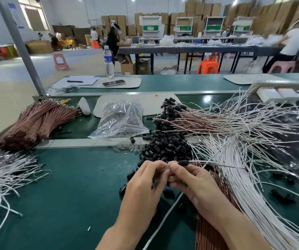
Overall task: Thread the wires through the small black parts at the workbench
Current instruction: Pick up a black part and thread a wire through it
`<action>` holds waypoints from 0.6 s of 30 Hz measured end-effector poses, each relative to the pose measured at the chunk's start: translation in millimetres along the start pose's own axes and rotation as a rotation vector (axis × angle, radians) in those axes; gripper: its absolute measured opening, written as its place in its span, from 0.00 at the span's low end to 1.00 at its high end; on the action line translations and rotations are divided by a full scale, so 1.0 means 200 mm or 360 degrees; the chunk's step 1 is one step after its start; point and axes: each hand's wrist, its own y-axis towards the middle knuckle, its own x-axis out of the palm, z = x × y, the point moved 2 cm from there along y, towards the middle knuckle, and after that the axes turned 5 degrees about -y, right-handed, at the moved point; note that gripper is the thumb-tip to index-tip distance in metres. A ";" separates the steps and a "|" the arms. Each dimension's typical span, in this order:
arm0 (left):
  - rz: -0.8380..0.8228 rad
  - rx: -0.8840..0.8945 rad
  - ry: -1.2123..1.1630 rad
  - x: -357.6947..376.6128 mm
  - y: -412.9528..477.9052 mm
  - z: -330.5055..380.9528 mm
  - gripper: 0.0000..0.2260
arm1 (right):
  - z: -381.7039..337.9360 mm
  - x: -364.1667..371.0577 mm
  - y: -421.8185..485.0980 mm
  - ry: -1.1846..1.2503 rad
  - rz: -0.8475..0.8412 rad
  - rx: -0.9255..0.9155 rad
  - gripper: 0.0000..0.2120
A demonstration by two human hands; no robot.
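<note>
Low at the centre of the green workbench point(69, 192), the left hand point(145, 183) and the right hand point(195, 184) are brought together, fingertips almost touching. The left fingers are curled and pinched onto the near end of a thin wire point(210, 161); the right thumb and forefinger are pinched on the same wire just beside a black part point(183, 162), which is seated on it and lies just beyond the right fingertips. The wire is carried off to the right over the white wires point(239, 177), which are fanned across the whole right side down to the lower edge. A heap of loose black parts point(165, 147) is piled directly beyond the hands, touching a metal rail point(69, 143) that is laid across the bench. Past the rail, a plastic bag point(121, 120), brown wire bundles point(36, 121) and finished wires point(199, 120) capped with black parts are spread. Bare green surface is left to the left of the hands, bounded at the far left by another tangle of white wire point(2, 175).
</note>
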 end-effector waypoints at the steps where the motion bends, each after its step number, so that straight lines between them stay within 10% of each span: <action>1: 0.0031 -0.0012 -0.0005 0.00 0.00 0.00 0.05 | -0.01 0.00 0.00 0.0051 0.0006 0.0005 0.17; 18: -0.0001 -0.0040 -0.0163 0.00 0.01 -0.01 0.06 | -0.02 0.00 0.00 0.0065 0.0050 -0.0040 0.25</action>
